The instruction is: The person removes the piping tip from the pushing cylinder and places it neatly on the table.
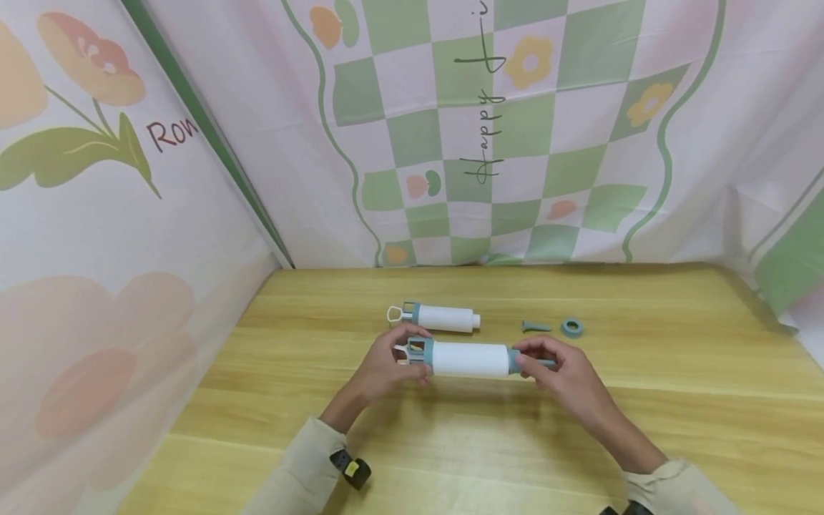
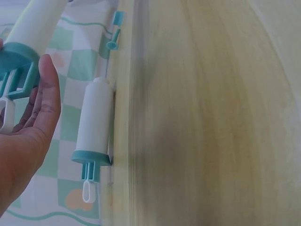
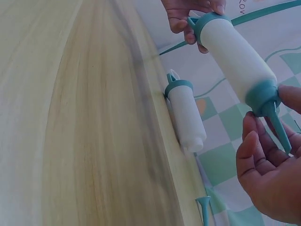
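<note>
A large white plunger syringe (image 1: 470, 359) with teal end fittings is held level, above the table, between both hands. My left hand (image 1: 385, 366) grips its teal collar (image 2: 19, 59) at the handle end, thumb and fingers on opposite sides. The white pull loop (image 2: 7, 115) sticks out beside that palm. At the other end my right hand (image 1: 569, 368) pinches the teal nozzle cap (image 3: 263, 96) between thumb and fingers. The tapered nozzle (image 3: 278, 127) points out past those fingers. Part of the collar is hidden by the left fingers.
Behind the hands a second white syringe (image 1: 445, 319) lies on the wooden table (image 1: 489, 443), without a nozzle. To its right lie a loose teal nozzle (image 1: 536, 327) and a teal ring (image 1: 571, 327). Patterned cloth (image 1: 412, 136) hangs at the back and left.
</note>
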Demonstrator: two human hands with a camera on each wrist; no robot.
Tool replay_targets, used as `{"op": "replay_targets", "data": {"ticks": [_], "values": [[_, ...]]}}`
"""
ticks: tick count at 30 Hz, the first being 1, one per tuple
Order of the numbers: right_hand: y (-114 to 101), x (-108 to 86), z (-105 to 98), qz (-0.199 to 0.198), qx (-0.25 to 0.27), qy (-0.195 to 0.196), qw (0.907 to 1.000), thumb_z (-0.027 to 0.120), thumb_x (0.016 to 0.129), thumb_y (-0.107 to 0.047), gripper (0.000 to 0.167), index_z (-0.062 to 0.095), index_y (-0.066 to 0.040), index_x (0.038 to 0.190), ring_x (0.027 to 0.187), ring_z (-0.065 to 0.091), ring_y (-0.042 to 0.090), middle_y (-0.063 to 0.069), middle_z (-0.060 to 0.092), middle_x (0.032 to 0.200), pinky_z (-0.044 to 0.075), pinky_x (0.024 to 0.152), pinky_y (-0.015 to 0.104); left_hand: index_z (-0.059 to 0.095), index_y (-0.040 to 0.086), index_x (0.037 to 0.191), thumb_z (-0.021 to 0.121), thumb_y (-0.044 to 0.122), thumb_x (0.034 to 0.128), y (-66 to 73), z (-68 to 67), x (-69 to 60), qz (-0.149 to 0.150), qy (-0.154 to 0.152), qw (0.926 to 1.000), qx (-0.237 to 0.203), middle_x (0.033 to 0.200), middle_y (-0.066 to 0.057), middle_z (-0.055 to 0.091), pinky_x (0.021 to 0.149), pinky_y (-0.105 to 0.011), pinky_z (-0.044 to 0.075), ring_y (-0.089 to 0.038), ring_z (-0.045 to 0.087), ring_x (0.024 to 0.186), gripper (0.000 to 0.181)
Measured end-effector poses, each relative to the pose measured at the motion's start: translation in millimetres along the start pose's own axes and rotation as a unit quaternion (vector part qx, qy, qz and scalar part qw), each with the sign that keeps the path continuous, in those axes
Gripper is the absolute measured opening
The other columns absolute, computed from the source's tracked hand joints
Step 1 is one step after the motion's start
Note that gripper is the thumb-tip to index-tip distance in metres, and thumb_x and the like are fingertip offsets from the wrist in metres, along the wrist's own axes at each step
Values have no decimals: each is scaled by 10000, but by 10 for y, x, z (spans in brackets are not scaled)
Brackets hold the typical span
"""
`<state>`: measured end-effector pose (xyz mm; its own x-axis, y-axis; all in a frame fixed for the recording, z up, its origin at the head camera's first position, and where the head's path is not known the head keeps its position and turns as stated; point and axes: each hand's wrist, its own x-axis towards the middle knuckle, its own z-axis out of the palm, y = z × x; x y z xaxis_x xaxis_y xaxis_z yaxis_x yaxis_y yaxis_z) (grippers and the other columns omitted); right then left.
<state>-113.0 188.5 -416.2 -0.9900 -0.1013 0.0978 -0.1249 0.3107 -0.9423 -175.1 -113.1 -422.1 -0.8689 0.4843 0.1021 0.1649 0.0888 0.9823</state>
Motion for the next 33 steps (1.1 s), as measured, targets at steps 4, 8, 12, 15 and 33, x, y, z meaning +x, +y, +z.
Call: {"op": "replay_targets", "data": {"ticks": [4,8,12,15,33], "values": [[39,-14,8,-427,49,36,9991,695,961,-170,290,646,-12,1200,974,633,195,112,659,1116,560,776,297,606,34,1217,763,39,790,10,-16,-11,47,32,9998,194,1046,-121,614,717,-394,565,-260,573,877,455],[74,-21,19,-691,113,89,9975,726,930,-111,285,655,-5,1184,971,629,169,112,656,1113,555,785,258,609,38,1213,765,59,792,20,-33,-17,69,25,9994,324,1036,-110,617,733,-365,526,-263,565,888,450],[81,-23,21,-741,165,91,9971,718,935,-105,306,637,6,1208,977,630,166,129,652,1124,555,794,258,610,39,1211,764,69,798,34,-41,-22,30,3,9995,303,1040,-114,613,725,-369,542,-265,566,876,442],[70,-27,15,-671,194,91,9975,651,989,-140,333,587,20,1274,950,644,169,152,644,1144,566,761,290,610,45,1212,762,72,798,51,-49,-26,29,25,9996,268,1049,-124,605,727,-365,542,-264,566,885,442],[-55,24,45,-335,-51,154,9993,554,1048,-255,304,643,21,1136,752,649,208,101,679,858,540,610,324,609,34,1203,767,68,796,117,-48,-15,161,95,9991,376,1095,-122,591,729,-356,539,-246,541,914,437]]}}
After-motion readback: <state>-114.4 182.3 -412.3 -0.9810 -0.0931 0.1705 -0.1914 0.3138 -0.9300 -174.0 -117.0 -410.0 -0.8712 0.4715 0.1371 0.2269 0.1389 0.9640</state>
